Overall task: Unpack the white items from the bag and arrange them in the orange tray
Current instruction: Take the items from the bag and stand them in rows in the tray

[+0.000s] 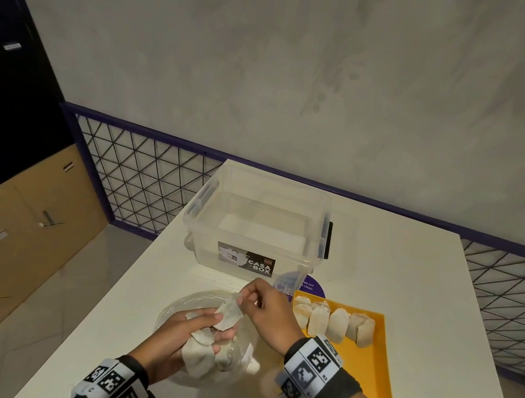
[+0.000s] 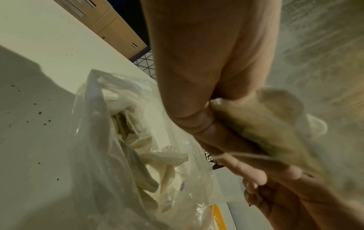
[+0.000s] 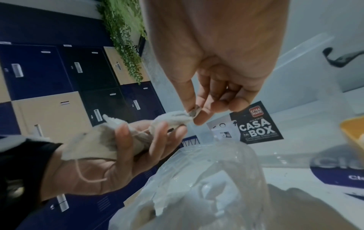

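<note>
Left hand (image 1: 187,328) is cupping a bunch of white sachets (image 3: 110,137) above the bag (image 1: 202,300); right hand (image 1: 266,303) is pinching one sachet (image 1: 229,313) corner, likely separating it for the orange tray (image 1: 378,367).

Glossy clear plastic bag (image 1: 244,341), matt paper sachets (image 1: 337,324), smooth orange plastic tray (image 1: 382,368).

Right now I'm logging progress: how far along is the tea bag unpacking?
Partway. Several tea bags already stand in the orange tray. The left hand holds a bunch; the right hand pinches one from it. More remain in the plastic bag.
</note>
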The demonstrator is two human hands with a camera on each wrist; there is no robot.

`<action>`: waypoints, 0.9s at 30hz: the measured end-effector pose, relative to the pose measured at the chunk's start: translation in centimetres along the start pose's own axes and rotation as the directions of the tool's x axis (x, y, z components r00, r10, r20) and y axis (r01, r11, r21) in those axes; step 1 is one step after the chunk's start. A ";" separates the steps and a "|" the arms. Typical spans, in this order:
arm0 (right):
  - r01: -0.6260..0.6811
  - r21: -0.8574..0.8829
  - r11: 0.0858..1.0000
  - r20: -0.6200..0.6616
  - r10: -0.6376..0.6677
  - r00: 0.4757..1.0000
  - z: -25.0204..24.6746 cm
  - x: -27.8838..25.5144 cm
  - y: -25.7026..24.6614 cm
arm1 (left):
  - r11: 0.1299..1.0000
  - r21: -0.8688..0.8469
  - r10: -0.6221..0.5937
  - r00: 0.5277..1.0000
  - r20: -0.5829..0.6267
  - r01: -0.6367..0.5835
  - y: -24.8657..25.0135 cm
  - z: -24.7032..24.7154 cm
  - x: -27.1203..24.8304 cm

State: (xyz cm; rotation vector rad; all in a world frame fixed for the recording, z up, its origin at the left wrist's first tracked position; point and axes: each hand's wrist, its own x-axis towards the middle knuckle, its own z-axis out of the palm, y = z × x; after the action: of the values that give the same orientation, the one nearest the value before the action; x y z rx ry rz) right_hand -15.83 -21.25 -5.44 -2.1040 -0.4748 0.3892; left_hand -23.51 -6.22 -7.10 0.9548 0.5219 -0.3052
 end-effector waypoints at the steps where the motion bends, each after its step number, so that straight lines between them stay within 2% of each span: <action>1: -0.003 0.006 1.000 -0.005 0.003 1.000 -0.1 0.1 0.1 | 1.000 0.012 0.008 1.000 0.002 -0.008 0.0 0.0 0.0; 5: 0.029 -0.038 0.999 -0.022 -0.030 0.999 -0.2 -0.2 0.2 | 0.998 0.059 0.030 1.000 0.002 -0.030 0.0 0.0 0.0; 7: 0.124 -0.096 0.988 0.000 -0.125 0.992 -0.1 -0.8 -0.1 | 0.997 0.068 0.041 0.999 -0.015 -0.040 0.0 -0.1 0.1; 10: 0.329 -0.229 0.916 0.102 -0.314 0.944 0.0 -1.5 -0.5 | 0.995 0.067 0.081 0.996 -0.047 -0.078 -0.1 -0.2 0.2; 12: 0.389 -0.283 0.877 0.165 -0.355 0.920 0.4 -1.6 -0.2 | 0.992 0.078 0.107 0.992 -0.073 -0.101 0.0 -0.3 0.1; 17: 0.363 -0.250 0.898 0.124 -0.342 0.932 1.0 -1.1 0.3 | 0.991 0.086 0.111 0.991 -0.069 -0.105 0.0 -0.6 0.1; 23: 0.290 -0.155 0.944 0.149 -0.268 0.952 1.2 -0.3 -0.1 | 0.998 -0.011 0.054 0.997 -0.049 -0.055 0.3 -0.7 0.0; 27: 0.239 -0.138 0.961 0.072 -0.231 0.970 1.0 0.2 0.0 | 0.996 -0.072 0.040 0.998 -0.050 -0.043 0.4 -0.7 0.1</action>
State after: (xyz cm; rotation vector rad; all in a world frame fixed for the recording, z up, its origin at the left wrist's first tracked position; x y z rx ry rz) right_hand -16.07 -20.43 -5.98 -2.1499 -0.7988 0.2809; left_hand -23.45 -5.44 -7.19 0.9024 0.5533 -0.2246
